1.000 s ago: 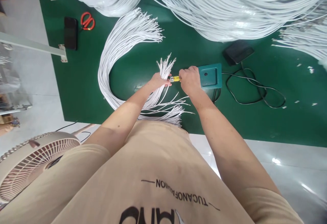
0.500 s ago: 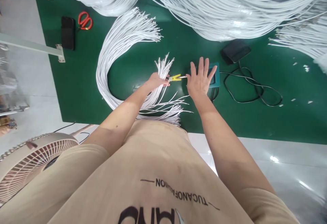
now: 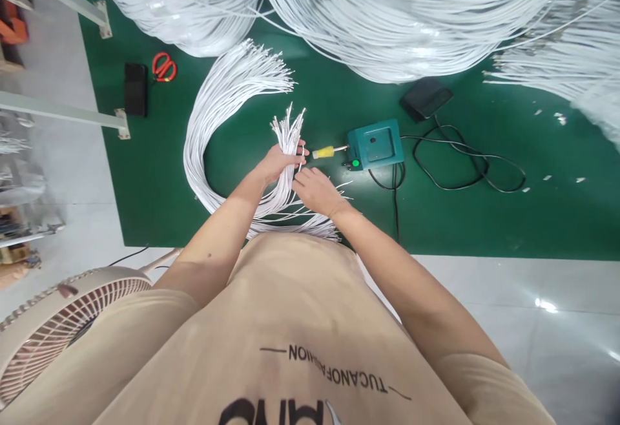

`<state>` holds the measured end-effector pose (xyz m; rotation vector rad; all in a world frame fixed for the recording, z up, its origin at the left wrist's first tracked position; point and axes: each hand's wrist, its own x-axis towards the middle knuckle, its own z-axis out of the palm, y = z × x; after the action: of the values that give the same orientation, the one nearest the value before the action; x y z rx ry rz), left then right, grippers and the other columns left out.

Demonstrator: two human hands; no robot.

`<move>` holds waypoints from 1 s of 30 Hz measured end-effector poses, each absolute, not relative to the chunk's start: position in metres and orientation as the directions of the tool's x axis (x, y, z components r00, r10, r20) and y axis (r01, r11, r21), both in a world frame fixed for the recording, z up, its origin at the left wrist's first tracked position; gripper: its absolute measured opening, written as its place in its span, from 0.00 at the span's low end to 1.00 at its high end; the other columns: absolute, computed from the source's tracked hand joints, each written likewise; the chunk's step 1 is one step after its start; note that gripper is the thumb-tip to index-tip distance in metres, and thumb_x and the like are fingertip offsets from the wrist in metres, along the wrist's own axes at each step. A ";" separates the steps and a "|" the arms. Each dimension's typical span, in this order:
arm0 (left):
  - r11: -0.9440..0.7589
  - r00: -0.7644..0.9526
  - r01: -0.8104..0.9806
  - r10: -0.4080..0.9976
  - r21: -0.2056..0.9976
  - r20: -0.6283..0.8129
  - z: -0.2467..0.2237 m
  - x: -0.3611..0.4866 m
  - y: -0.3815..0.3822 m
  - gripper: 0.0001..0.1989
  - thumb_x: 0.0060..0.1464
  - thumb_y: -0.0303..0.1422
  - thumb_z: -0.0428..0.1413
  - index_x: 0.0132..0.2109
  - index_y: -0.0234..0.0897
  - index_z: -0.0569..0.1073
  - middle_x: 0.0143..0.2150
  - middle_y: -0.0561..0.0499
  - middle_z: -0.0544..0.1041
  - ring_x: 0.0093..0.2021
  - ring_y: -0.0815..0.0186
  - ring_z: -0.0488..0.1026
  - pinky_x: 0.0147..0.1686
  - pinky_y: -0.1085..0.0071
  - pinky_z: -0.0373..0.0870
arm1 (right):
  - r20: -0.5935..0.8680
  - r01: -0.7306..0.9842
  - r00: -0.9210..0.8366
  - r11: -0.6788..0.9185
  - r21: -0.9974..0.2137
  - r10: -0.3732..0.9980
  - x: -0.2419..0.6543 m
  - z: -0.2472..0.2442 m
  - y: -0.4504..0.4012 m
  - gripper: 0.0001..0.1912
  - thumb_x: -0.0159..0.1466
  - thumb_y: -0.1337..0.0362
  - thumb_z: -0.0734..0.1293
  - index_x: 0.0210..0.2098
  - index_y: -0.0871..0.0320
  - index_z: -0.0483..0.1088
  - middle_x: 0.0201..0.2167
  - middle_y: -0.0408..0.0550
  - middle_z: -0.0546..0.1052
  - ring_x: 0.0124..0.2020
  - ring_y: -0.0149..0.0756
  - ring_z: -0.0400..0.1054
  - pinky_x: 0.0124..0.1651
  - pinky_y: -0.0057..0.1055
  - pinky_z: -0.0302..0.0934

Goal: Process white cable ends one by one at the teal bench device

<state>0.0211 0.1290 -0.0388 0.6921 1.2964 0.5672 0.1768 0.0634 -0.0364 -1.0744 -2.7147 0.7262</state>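
My left hand (image 3: 281,161) is closed around a bundle of white cables (image 3: 289,129), whose ends fan out above the fingers. One cable end stands apart between its thumb and forefinger. Just below, my right hand (image 3: 317,190) pinches a white cable beside the bundle; its fingertips are partly hidden. To the right sits a teal box-shaped device (image 3: 375,144) with a green button or light. A metal rod with a yellow tip (image 3: 323,152) sticks out of its left side, close to the left fingertips but apart from them.
A curved cable bundle (image 3: 198,134) lies to the left, with large white coils (image 3: 411,24) behind. Red-handled scissors (image 3: 164,67) and a black phone-like object (image 3: 135,89) lie at left. A black box (image 3: 426,97) and black cord (image 3: 450,186) are at right. A fan (image 3: 72,328) stands lower left.
My right hand has left the teal device, moved left to the cables and closed from spread fingers. The left hand still holds the bundle, now slightly farther from the yellow tip.
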 end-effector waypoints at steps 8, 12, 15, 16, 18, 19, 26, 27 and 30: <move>0.680 0.153 0.042 0.719 0.732 -0.677 -0.023 0.023 0.123 0.22 0.32 0.29 0.67 0.40 0.31 0.75 0.40 0.47 0.78 0.39 0.65 0.75 0.42 0.67 0.70 | -0.296 0.787 -0.528 0.328 -0.523 0.796 0.159 -0.050 0.032 0.18 0.63 0.76 0.53 0.39 0.67 0.74 0.43 0.65 0.74 0.48 0.49 0.62 0.51 0.45 0.53; 0.672 0.165 0.079 0.719 0.736 -0.675 -0.027 0.021 0.118 0.22 0.31 0.29 0.67 0.40 0.31 0.77 0.35 0.50 0.77 0.34 0.68 0.73 0.41 0.67 0.70 | -0.509 0.792 -0.458 0.076 -0.605 0.729 0.156 -0.053 0.030 0.09 0.58 0.75 0.64 0.23 0.62 0.72 0.32 0.61 0.77 0.42 0.48 0.68 0.49 0.44 0.56; 0.635 0.141 0.115 0.750 0.764 -0.646 -0.029 0.018 0.116 0.24 0.31 0.31 0.68 0.42 0.32 0.77 0.33 0.50 0.77 0.33 0.67 0.72 0.40 0.68 0.69 | -0.583 0.817 -0.386 -0.029 -0.576 0.715 0.160 -0.048 0.042 0.09 0.58 0.70 0.67 0.21 0.61 0.70 0.24 0.57 0.75 0.32 0.45 0.70 0.40 0.40 0.60; 0.623 0.124 0.120 0.763 0.773 -0.635 -0.028 0.018 0.115 0.25 0.31 0.31 0.69 0.41 0.32 0.78 0.34 0.50 0.78 0.33 0.67 0.73 0.40 0.68 0.69 | -0.577 0.811 -0.340 -0.079 -0.579 0.742 0.163 -0.044 0.049 0.09 0.60 0.67 0.66 0.23 0.61 0.71 0.26 0.56 0.76 0.32 0.44 0.71 0.39 0.38 0.60; 0.599 0.097 0.117 0.787 0.792 -0.610 -0.025 0.018 0.114 0.25 0.29 0.31 0.69 0.40 0.32 0.77 0.35 0.50 0.78 0.35 0.66 0.73 0.42 0.67 0.69 | -0.500 0.729 -0.186 -0.222 -0.647 0.846 0.169 -0.036 0.066 0.14 0.65 0.61 0.60 0.29 0.58 0.72 0.30 0.53 0.77 0.34 0.41 0.71 0.40 0.36 0.60; 0.587 0.095 0.113 0.797 0.801 -0.597 -0.023 0.019 0.113 0.25 0.29 0.31 0.70 0.40 0.31 0.77 0.36 0.49 0.79 0.37 0.65 0.74 0.43 0.67 0.69 | -0.438 0.641 -0.088 -0.286 -0.712 0.895 0.171 -0.031 0.075 0.14 0.66 0.60 0.58 0.31 0.57 0.72 0.31 0.51 0.77 0.34 0.38 0.71 0.40 0.34 0.60; 0.569 0.115 0.115 0.807 0.814 -0.580 -0.012 0.026 0.108 0.22 0.29 0.30 0.69 0.37 0.31 0.76 0.35 0.50 0.78 0.38 0.64 0.73 0.46 0.66 0.68 | -0.443 0.170 0.023 -0.440 -0.882 0.896 0.172 -0.030 0.106 0.08 0.53 0.59 0.70 0.26 0.57 0.71 0.22 0.38 0.73 0.26 0.29 0.65 0.35 0.28 0.60; 0.572 0.113 0.117 0.805 0.812 -0.583 -0.011 0.026 0.108 0.21 0.29 0.30 0.69 0.36 0.31 0.76 0.34 0.51 0.77 0.37 0.65 0.73 0.45 0.67 0.68 | -0.461 0.107 0.026 -0.461 -0.881 0.887 0.170 -0.032 0.106 0.08 0.52 0.59 0.70 0.25 0.57 0.70 0.21 0.38 0.72 0.25 0.29 0.64 0.33 0.28 0.59; 0.566 0.097 0.131 0.810 0.814 -0.578 -0.011 0.024 0.107 0.18 0.30 0.30 0.69 0.32 0.32 0.74 0.30 0.53 0.75 0.33 0.68 0.71 0.42 0.68 0.67 | -0.525 -0.115 0.045 -0.518 -0.848 0.850 0.167 -0.032 0.104 0.09 0.51 0.58 0.70 0.25 0.57 0.71 0.19 0.36 0.69 0.21 0.26 0.61 0.28 0.26 0.58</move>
<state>0.0244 0.1068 -0.0107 0.8723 1.4094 0.6113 0.1671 0.1040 -0.0321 -1.5516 -0.7657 1.5830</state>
